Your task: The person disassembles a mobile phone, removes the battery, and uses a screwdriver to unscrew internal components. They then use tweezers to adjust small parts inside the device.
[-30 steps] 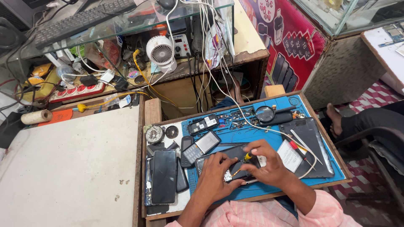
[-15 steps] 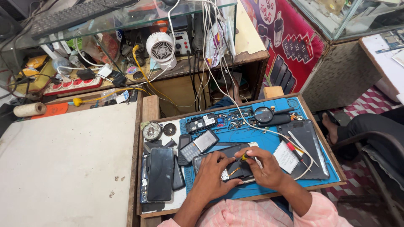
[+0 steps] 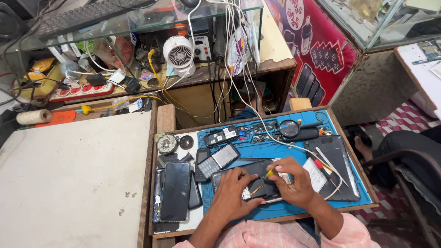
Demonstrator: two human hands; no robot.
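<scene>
An opened phone (image 3: pixel 257 183) is seen lying on the blue mat (image 3: pixel 285 151), near the front edge of the tray (image 3: pixel 321 212). It is pressed flat by the left hand (image 3: pixel 234 195), fingers spread open across its near end. A yellow-handled screwdriver (image 3: pixel 270 173) is pinched between the curled fingers of the right hand (image 3: pixel 296 183), tip down on the phone's far end. Much of the phone is covered by both hands. Just left of it a keypad phone (image 3: pixel 218 160) is lying tilted; further left, at the tray's left edge, a dark handset (image 3: pixel 174 190) is laid face up. At the back edge a magnifier (image 3: pixel 290 128) and scattered small parts (image 3: pixel 257 133) are noted. A black tablet (image 3: pixel 337 160) is set at the right edge, with tweezers (image 3: pixel 330 166) and a white cable (image 3: pixel 275 138) lying across it. A red-handled tool (image 3: pixel 321 167) is lying just right of the right hand. Behind the tray, a small white fan (image 3: pixel 179 53) is seen on the cluttered shelf (image 3: pixel 275 64).
</scene>
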